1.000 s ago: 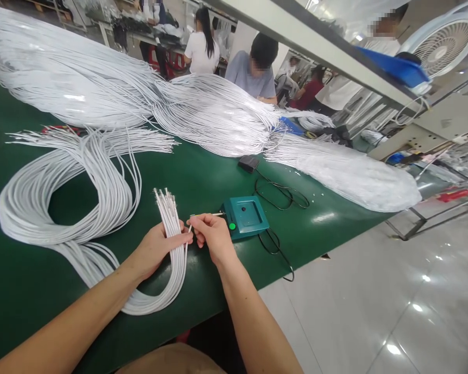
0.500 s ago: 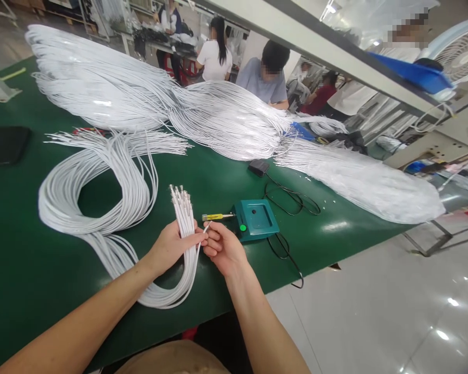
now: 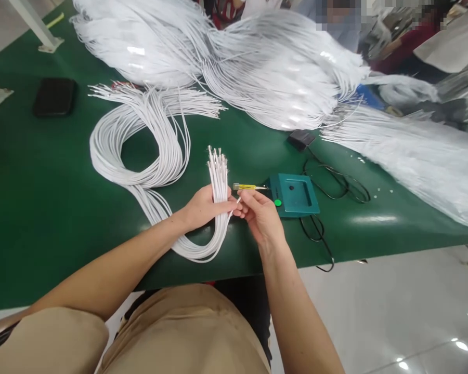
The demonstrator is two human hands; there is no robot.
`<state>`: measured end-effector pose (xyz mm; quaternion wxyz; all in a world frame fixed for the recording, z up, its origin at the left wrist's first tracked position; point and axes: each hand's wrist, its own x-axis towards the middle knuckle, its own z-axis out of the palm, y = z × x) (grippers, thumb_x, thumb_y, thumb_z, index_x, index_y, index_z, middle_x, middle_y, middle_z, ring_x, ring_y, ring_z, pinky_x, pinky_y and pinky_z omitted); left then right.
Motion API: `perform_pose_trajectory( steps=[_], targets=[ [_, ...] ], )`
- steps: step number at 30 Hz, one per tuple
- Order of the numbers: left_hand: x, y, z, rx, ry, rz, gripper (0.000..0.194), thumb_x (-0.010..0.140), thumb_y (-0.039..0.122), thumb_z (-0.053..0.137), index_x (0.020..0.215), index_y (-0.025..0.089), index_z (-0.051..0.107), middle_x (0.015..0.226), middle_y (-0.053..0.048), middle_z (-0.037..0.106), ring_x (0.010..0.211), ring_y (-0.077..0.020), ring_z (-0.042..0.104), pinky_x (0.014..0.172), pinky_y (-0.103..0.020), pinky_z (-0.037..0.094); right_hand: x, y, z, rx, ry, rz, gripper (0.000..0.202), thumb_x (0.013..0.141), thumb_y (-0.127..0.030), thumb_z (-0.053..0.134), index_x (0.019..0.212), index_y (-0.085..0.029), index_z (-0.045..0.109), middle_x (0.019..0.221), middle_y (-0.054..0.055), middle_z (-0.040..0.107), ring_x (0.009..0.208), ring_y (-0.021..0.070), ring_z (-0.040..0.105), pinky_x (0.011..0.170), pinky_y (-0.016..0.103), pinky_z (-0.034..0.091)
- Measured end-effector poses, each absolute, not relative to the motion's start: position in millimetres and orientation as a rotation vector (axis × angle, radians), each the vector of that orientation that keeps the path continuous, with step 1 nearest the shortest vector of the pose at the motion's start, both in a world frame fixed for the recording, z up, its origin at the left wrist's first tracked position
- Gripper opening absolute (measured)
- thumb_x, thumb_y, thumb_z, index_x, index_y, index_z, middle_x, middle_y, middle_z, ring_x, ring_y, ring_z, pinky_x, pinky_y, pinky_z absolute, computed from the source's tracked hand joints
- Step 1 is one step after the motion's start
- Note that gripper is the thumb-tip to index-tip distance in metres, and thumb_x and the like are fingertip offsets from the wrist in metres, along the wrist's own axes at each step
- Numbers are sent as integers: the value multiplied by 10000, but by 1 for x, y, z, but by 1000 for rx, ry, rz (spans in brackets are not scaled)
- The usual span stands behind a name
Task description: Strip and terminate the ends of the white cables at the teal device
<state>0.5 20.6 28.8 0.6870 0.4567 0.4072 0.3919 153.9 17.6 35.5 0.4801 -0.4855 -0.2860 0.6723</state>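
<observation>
Head view: two bare hands meet over the green tabletop [image 3: 42,218], near its front edge, with the white cable bundle [image 3: 219,188] upright between them, ends at the top.
Left hand [image 3: 201,209]: fingers wrapped round the bundle, thumb across its front; too slack a hold could let cables slip past one another, leaving their ends uneven.
Right hand [image 3: 264,214]: fingers pinching one single cable [image 3: 236,204] near its end, where it leans out right of the bundle; a hard tug could drag neighbours along or bend the tip.
Bundle's tail: curves down and runs left into the round coil [image 3: 103,153]; a sudden pull might shift that coil or knot its strands.
Yellow stick [image 3: 250,187]: lies just beyond the right fingers, its thin end reaching the green box [image 3: 296,209]; a careless knuckle could knock it. Whether stick and box are joined, I cannot tell.
Black cord [image 3: 328,248]: loops beside the box towards the front edge; the right forearm swinging outward might snag it and jerk the box.
White pile [image 3: 265,72]: sits right behind the coil; strands could mix if either slides.
</observation>
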Motion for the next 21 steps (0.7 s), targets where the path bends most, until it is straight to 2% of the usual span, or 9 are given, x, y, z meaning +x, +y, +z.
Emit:
perform_pose_trajectory(
  steps=[4, 8, 11, 15, 21],
  targets=[
    [0, 21, 27, 968, 875, 903, 237, 728, 245, 727, 791, 138, 525, 728, -23, 655, 726, -170, 677, 756, -338, 535, 159, 15, 35, -1143, -715, 1670, 278, 635, -332, 818, 839, -161, 738, 595, -19, 590, 545, 82, 485, 558, 250, 447],
    [-1, 22, 23, 987, 799, 889, 231, 731, 228, 724, 779, 141, 516, 770, -26, 660, 775, -175, 678, 767, -329, 518, 158, 13, 37, -1199, -776, 1608, 226, 655, -326, 789, 793, -159, 720, 592, -20, 586, 527, 73, 460, 542, 240, 416],
    [-5, 24, 25, 1034, 815, 863, 218, 732, 210, 715, 872, 136, 565, 809, -31, 665, 792, -176, 675, 769, -321, 509, 154, 11, 37, -1288, -941, 1391, 179, 694, -328, 735, 719, -168, 660, 600, -21, 593, 522, 83, 467, 550, 249, 416],
    [-9, 26, 29, 1108, 796, 784, 441, 753, 194, 682, 1182, 151, 586, 784, -10, 645, 765, -155, 649, 779, -314, 493, 149, 6, 31, -1387, -1148, 1150, 135, 767, -311, 628, 725, -190, 587, 629, -26, 591, 553, 108, 503, 583, 262, 438],
    [-9, 29, 26, 956, 761, 728, 540, 725, 166, 697, 1252, 146, 585, 753, -4, 635, 721, -137, 621, 742, -297, 475, 155, 5, 18, -1386, -1729, 470, 176, 901, -256, 482, 768, -198, 581, 800, 40, 602, 760, 163, 549, 738, 307, 453]
  ],
)
